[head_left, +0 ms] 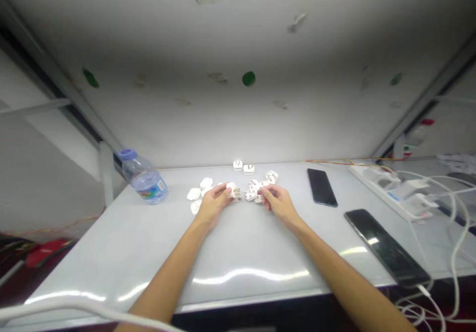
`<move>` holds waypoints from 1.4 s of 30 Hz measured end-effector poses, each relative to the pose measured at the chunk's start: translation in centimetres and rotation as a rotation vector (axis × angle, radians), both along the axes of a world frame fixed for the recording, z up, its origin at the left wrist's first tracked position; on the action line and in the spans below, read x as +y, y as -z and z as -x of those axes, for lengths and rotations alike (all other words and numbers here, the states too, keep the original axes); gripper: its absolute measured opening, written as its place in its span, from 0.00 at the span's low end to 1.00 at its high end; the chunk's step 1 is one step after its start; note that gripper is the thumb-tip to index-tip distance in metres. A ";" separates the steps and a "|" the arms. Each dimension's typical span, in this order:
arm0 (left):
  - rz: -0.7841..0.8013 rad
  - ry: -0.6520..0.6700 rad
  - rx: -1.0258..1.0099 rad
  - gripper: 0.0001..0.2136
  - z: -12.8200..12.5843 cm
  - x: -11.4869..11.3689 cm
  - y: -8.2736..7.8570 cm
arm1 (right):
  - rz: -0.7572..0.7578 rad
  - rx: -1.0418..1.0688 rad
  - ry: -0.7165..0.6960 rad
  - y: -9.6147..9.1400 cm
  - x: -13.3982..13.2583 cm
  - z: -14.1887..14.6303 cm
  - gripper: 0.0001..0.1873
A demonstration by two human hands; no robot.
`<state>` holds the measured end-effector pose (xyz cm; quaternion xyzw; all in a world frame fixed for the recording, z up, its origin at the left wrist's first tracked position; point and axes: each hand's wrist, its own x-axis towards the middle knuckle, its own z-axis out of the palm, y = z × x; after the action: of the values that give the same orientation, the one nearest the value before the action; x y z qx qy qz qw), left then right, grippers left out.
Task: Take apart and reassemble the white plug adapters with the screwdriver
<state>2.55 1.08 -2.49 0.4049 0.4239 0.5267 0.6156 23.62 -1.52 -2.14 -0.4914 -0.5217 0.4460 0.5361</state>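
Observation:
My left hand [213,202] is closed on a white power plug [231,189], its metal pins pointing right. A thin screwdriver [247,192] is pinched in my right hand [277,200], and its shaft reaches left to the plug's pin side. Whether its tip touches a screw is too small to tell. Several white plug parts with holes [252,193] lie beside my right fingers. Left of my left hand are several smooth white plug covers [194,194]. Two white plugs [238,165] stand at the back of the table near the wall.
A water bottle [146,181] with a blue cap stands at the left on the grey table [238,252]. To the right lie a dark phone [322,187] and a larger phone [386,245] with a cable plugged in. Beyond them is a white power strip [383,193] with tangled cables.

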 end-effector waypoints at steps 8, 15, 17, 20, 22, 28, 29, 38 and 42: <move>0.068 0.019 -0.048 0.15 0.2 0.1 -0.1 | -0.117 -0.056 -0.017 0.0 0.0 -0.1 0.18; 0.022 0.027 -0.019 0.21 0.1 -0.1 -0.1 | -0.038 -0.026 -0.041 0.6 0.2 0.1 0.24; 0.000 0.036 0.017 0.24 0.1 -0.2 0.0 | -0.034 -0.016 -0.051 0.8 0.3 0.1 0.23; -0.036 0.033 0.085 0.27 0.1 -0.2 0.1 | -0.019 -0.004 -0.041 1.0 0.4 -0.1 0.20; -0.047 0.015 0.123 0.28 0.2 -0.2 0.1 | -0.005 0.018 -0.045 1.1 0.5 -0.2 0.18; -0.071 0.016 0.199 0.29 0.3 0.0 0.2 | 0.044 0.048 -0.075 1.0 0.4 0.0 0.18; -0.075 0.016 0.205 0.29 0.3 0.0 0.2 | 0.058 0.044 -0.089 1.0 0.4 0.0 0.18; -0.093 0.024 0.253 0.31 0.4 0.0 0.7 | 0.139 0.080 -0.099 0.5 0.4 -0.2 0.18; -0.076 0.006 0.232 0.32 0.5 0.1 0.7 | 0.191 0.103 -0.126 0.5 0.3 -0.2 0.18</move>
<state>2.06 1.17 -3.24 0.4874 0.4709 0.4902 0.5480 23.82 -1.25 -2.62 -0.4829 -0.4787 0.5510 0.4838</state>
